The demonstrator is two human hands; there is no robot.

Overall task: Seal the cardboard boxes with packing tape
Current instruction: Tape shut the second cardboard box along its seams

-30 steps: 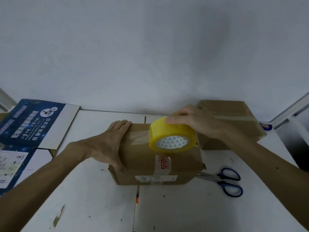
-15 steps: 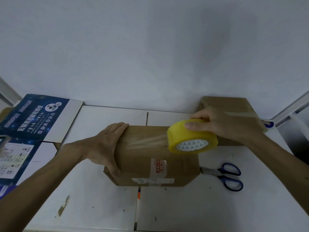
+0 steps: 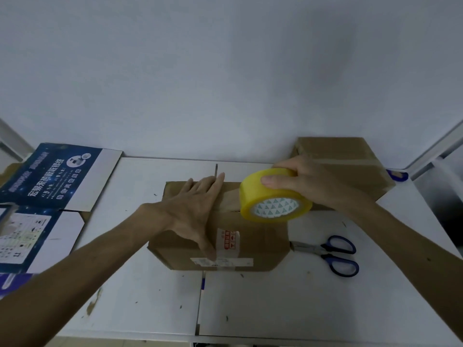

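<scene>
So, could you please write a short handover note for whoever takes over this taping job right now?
Left hand: open, flat on the near box's top, at the tape strip's left end.
Right hand: fingers grip the yellow tape roll above the box's right side; strip uncut.
Scissors lie on the table, right of that box.
Done: far box carries tape across its top; near top seam partly taped.
Left: probably carry the strip past the right edge, cut, smooth down.

Open table (image 3: 263,311) lies in front of the box (image 3: 258,242). Scissors (image 3: 335,254) crowd its right, a second box (image 3: 350,156) the back right, a blue carton (image 3: 50,176) the far left
</scene>
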